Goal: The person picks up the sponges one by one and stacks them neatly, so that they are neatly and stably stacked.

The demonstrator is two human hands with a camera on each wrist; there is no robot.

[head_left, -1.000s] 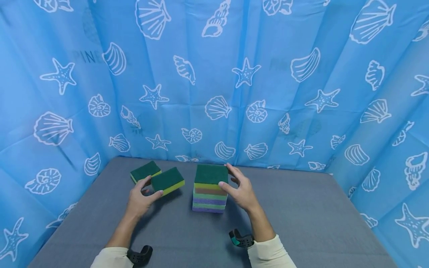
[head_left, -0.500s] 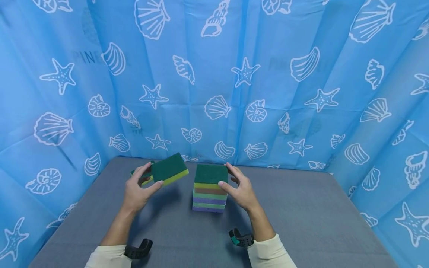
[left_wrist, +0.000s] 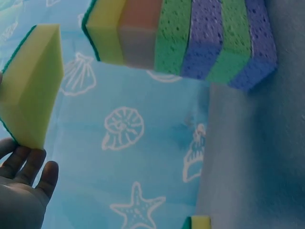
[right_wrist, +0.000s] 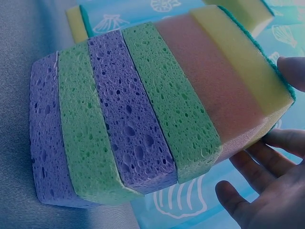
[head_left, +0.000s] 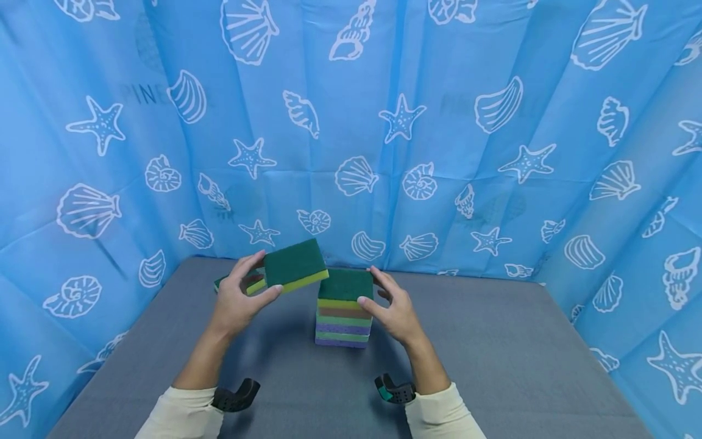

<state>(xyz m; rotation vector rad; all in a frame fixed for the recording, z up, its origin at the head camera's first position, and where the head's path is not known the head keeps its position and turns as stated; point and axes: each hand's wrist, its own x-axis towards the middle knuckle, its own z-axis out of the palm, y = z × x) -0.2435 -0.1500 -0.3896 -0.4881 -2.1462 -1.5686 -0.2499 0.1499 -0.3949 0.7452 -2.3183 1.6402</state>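
A stack of several sponges point(head_left: 343, 310) stands mid-table, purple and green layers below, orange and yellow above, dark green scrub top; it also fills the right wrist view as the stack point(right_wrist: 143, 114). My right hand point(head_left: 390, 305) rests beside its top right corner, thumb and a fingertip touching the top sponge. My left hand point(head_left: 241, 297) grips a green-topped yellow sponge point(head_left: 296, 264) in the air, just up-left of the stack; the left wrist view shows this sponge point(left_wrist: 33, 86) from below. Another green and yellow sponge point(head_left: 249, 283) lies on the table behind my left hand, mostly hidden.
The grey table point(head_left: 493, 347) is enclosed at the back and both sides by a blue curtain point(head_left: 384, 122) printed with white shells and starfish. Black wrist mounts point(head_left: 236, 396) sit on both cream-sleeved forearms.
My left hand has lifted the green and yellow sponge off the table and carried it up and right, close to the stack's top. My right hand has stayed at the stack.
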